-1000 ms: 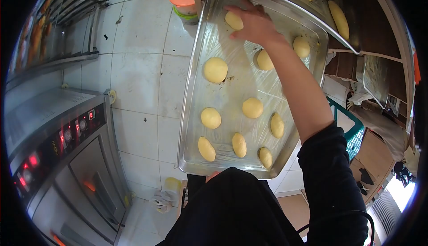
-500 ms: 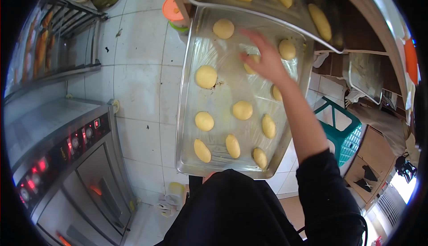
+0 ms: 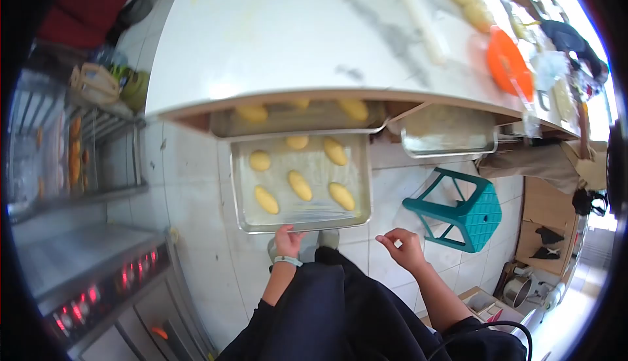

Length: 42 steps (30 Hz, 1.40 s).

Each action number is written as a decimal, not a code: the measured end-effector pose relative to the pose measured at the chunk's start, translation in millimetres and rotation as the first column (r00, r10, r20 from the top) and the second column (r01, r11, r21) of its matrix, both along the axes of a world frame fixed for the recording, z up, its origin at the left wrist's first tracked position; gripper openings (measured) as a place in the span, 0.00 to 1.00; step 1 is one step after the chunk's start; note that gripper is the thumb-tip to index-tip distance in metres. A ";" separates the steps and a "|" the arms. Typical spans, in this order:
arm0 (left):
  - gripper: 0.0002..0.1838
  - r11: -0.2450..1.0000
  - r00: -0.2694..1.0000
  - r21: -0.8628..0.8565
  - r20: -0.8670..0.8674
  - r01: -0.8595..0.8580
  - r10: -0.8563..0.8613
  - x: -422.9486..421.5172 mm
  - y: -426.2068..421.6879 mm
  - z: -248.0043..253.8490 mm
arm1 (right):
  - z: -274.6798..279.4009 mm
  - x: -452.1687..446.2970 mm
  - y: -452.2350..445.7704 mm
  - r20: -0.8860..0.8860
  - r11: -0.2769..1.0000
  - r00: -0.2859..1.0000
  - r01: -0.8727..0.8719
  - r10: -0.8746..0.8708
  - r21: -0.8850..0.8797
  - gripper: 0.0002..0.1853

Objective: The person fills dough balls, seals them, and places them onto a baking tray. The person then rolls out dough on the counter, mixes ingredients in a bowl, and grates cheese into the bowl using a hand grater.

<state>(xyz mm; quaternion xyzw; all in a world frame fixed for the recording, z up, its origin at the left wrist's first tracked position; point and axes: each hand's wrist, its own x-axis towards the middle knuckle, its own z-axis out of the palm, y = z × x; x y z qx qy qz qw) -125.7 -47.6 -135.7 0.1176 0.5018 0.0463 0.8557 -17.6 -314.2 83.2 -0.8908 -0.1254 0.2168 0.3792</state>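
Observation:
A metal baking tray point(image 3: 242, 194) juts out from under the worktop, bearing several pale yellow dough pieces, such as an oval one point(image 3: 299, 185) at its middle and a rounder one point(image 3: 260, 160). My left hand point(image 3: 288, 238), with a pale band at the wrist, grips the tray's front rim. To the right of the tray, my right hand point(image 3: 402, 248) hangs in the air near the stool, fingers curled in and nothing visible in them. The tray's back part is hidden beneath a higher tray point(image 3: 301, 129), which holds more dough.
Above the trays lies a white worktop point(image 3: 261, 40) with an orange bowl point(image 3: 509, 63). Another metal tray point(image 3: 448, 132) sits under it at right. A green stool point(image 3: 468, 214) stands on the floor. At left are an oven point(image 3: 111, 282) and a rack point(image 3: 98, 145). A person point(image 3: 549, 165) is at far right.
The tray has slid further under the worktop, hiding its back dough. My right hand has left the dough and drawn back to the right. My left hand now shows at the front rim.

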 end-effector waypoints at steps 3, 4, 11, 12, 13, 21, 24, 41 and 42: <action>0.10 1.000 0.999 0.004 0.031 0.025 -0.025 45.2 22.6 -13.3 | 35.5 30.7 0.9 -0.025 0.985 0.993 0.109 -0.113 -0.136 0.14; 0.11 0.999 0.999 0.039 0.033 0.030 -0.031 59.9 27.2 -13.1 | 44.8 42.8 3.6 0.029 0.987 0.990 0.142 -0.140 -0.076 0.13; 0.16 0.999 0.977 -0.023 0.209 0.049 -0.043 143.6 57.8 -6.3 | 147.9 195.2 48.1 0.749 0.986 0.645 0.039 -0.150 0.164 0.11; 0.15 0.998 0.984 -0.022 0.170 0.052 -0.047 152.6 60.2 -0.9 | 170.8 229.2 61.6 0.795 0.985 0.583 0.058 -0.168 0.166 0.16; 0.15 0.998 0.983 -0.026 0.173 0.061 -0.056 161.6 64.9 -3.3 | 187.0 261.7 73.1 0.735 0.981 0.653 0.085 -0.185 0.171 0.20; 0.24 0.664 0.731 0.390 -0.033 0.638 -0.682 140.8 99.4 35.2 | 197.0 481.4 105.3 0.571 0.786 0.648 -0.072 0.505 -0.614 0.33; 0.24 0.104 0.221 0.439 -0.224 0.892 -0.949 114.4 125.5 90.5 | 209.9 498.5 108.9 0.316 0.713 0.838 -0.117 0.444 -0.692 0.29; 0.30 0.489 0.487 0.850 0.517 -0.196 -0.704 338.9 15.3 482.5 | 302.2 288.7 173.8 0.635 0.857 0.771 -0.353 0.039 0.376 0.13; 0.28 0.501 0.560 0.855 0.483 -0.136 -0.673 337.9 8.1 477.1 | 295.4 285.3 169.3 0.775 0.916 0.631 -0.327 0.029 0.232 0.15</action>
